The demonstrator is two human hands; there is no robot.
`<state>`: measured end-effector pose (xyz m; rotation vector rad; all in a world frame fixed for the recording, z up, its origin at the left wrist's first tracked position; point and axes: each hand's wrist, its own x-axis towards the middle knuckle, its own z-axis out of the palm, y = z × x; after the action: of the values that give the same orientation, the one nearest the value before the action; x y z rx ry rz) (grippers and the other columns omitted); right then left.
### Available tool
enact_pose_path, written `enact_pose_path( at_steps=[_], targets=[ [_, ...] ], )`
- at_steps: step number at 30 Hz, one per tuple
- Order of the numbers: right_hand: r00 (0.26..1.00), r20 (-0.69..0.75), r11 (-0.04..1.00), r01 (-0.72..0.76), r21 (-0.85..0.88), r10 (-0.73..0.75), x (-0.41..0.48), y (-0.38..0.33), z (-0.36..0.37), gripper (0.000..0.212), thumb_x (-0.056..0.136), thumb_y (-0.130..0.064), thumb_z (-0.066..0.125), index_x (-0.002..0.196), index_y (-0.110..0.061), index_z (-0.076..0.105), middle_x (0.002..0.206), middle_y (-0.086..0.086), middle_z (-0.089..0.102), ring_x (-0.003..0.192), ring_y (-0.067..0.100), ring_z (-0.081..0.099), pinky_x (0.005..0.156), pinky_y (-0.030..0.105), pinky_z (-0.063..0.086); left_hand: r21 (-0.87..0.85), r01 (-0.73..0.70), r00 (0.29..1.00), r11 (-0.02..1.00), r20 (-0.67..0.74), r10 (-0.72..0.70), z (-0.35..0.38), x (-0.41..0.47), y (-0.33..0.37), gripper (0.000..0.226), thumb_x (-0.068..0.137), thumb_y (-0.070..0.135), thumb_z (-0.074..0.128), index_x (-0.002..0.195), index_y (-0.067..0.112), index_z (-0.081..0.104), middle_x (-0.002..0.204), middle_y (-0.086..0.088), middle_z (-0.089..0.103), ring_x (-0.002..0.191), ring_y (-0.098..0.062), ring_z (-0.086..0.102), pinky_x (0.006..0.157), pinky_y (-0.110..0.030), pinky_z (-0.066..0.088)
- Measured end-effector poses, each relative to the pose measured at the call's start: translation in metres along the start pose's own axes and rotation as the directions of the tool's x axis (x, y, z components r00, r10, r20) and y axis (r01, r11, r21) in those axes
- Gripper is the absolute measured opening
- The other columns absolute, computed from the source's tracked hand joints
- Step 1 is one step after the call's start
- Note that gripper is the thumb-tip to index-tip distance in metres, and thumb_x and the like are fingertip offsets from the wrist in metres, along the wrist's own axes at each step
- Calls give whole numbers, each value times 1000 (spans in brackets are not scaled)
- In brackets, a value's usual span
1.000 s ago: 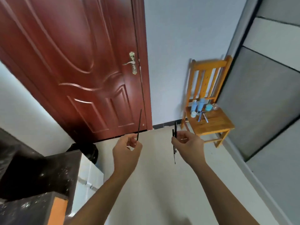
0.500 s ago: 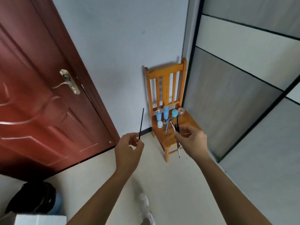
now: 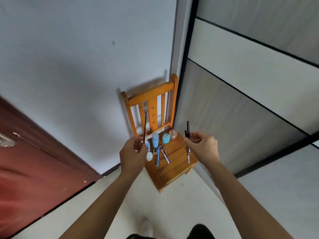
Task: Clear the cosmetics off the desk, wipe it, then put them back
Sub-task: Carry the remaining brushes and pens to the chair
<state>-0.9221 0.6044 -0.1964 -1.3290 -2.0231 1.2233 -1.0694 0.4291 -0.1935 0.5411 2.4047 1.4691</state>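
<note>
home room corner, red wooden door [image 3: 34, 161], wooden chair [image 3: 155, 107], sliding wardrobe panels [image 3: 250, 94]

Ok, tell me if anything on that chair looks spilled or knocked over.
Nothing stands out. On the wooden chair the blue bottle and glass jar stand upright, the blue-handled brush lies flat on the seat, and nothing looks spilled or broken.

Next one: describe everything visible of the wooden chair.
The chair is orange-brown wood: a slatted back whose wider middle slat bears three dark dots, and a slatted seat. It stands upright on the pale floor, cornered between white wall and grey panels. Its seat carries a blue bottle, a teal egg-shaped sponge, a small jar and thin tools. The left hand and right hand, pinching thin sticks, overlap it in view; contact cannot be told.
</note>
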Motion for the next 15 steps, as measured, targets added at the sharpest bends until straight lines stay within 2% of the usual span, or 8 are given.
enact_pose_path(
  at_steps=[3, 6, 8, 10, 15],
  targets=[
    [999, 14, 999, -37, -13, 37, 45, 10, -4, 15, 82, -35, 78, 92, -36, 67, 80, -22, 67, 74, 1, 66, 56, 6, 44, 27, 12, 1000, 1000, 28, -12, 37, 37, 2, 15, 92, 14, 65, 107, 18, 65, 93, 5, 65, 83, -9, 60, 68, -20, 53],
    [997, 55, 998, -60, -19, 61, 97, 30, -3, 13, 82, -32, 78, 93, -33, 71, 81, -18, 70, 75, 1, 67, 58, 8, 47, 63, 41, 999, 997, 29, -42, 80, 64, 0, 14, 92, 15, 67, 101, 25, 62, 86, 16, 60, 80, -4, 59, 61, -8, 44],
    [993, 88, 997, -72, -24, 74, 133, 45, 3, 11, 82, -32, 78, 91, -33, 72, 78, -17, 71, 73, 2, 68, 51, 4, 43, 90, 84, 996, 992, 10, -85, 108, 77, -6, 15, 91, 16, 68, 98, 28, 60, 85, 19, 59, 79, -3, 59, 60, -7, 43],
    [985, 139, 995, -96, -32, 100, 171, 60, 11, 9, 81, -34, 79, 88, -33, 72, 74, -18, 70, 69, 2, 67, 47, 3, 41, 120, 162, 987, 980, -21, -160, 135, 89, -12, 13, 91, 18, 67, 98, 27, 61, 87, 15, 62, 81, -6, 60, 63, -9, 44],
    [931, 348, 987, -65, -145, 112, 243, 108, 36, 11, 84, -36, 76, 91, -33, 67, 79, -22, 67, 75, 0, 65, 62, 11, 46, 136, 405, 913, 904, -105, -393, 202, 103, -35, 10, 92, 29, 68, 92, 32, 59, 86, 17, 62, 79, -5, 59, 61, -9, 38]
  ],
)
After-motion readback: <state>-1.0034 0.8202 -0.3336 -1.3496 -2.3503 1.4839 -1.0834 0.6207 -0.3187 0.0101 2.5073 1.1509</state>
